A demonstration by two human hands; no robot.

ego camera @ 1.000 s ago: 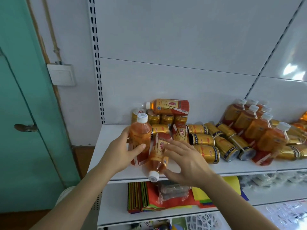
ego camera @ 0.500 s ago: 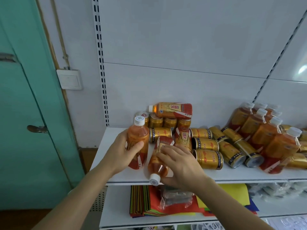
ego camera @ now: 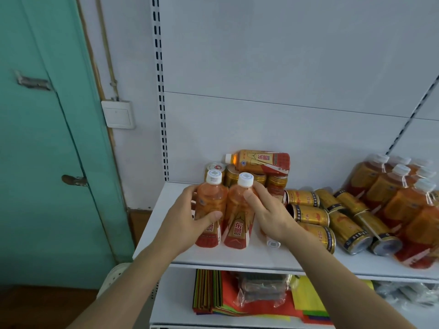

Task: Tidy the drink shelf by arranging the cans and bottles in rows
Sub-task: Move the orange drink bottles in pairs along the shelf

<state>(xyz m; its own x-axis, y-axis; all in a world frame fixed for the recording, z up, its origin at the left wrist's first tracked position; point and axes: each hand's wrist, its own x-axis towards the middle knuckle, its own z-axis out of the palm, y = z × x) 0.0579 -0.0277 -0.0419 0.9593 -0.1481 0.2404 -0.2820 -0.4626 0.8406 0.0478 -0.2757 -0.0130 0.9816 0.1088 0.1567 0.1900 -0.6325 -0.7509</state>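
Left hand (ego camera: 187, 217) curled in a grip, right hand (ego camera: 268, 213) likewise, forearms reaching forward

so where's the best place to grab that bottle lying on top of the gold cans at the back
Probably round its middle, on the labelled body. The lying bottle rests on its side across the upright cans, cap to the left, its front and top exposed. Come from the front and above, fingers over the top. The neck looks too narrow for a steady hold.
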